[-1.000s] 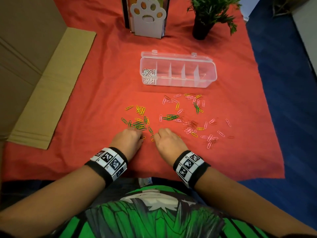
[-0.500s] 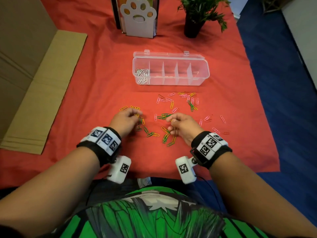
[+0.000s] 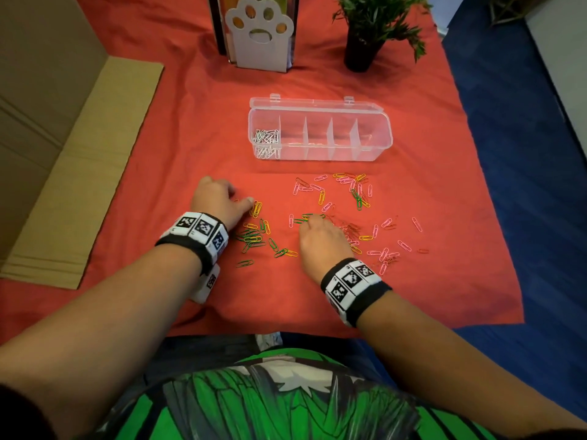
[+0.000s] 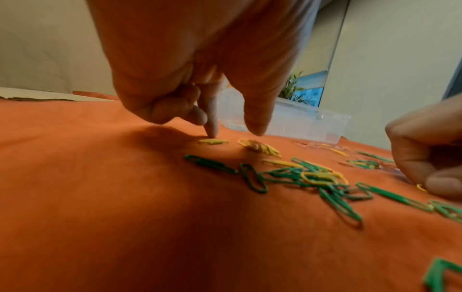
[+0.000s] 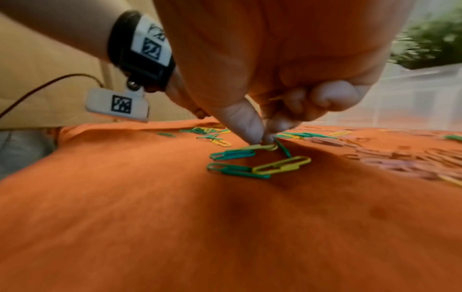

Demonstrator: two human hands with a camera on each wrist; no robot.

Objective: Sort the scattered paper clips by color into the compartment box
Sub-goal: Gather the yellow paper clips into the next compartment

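Both hands are reaching farther up the cloth than before. Left hand [image 3: 214, 201] is pressing one fingertip beside a yellow clip [image 4: 213, 141], holding nothing. Right hand [image 3: 320, 241] is pinching a yellow clip [image 5: 262, 147] lying crosswise at its fingertips. Box [image 3: 379, 147] is waiting well beyond.

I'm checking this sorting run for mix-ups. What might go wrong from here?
1. The right hand pinches a yellow paper clip lying against green paper clips; a green one may come along.
2. Only the silver paper clips are in the clear plastic compartment box; a colour could land beside them.
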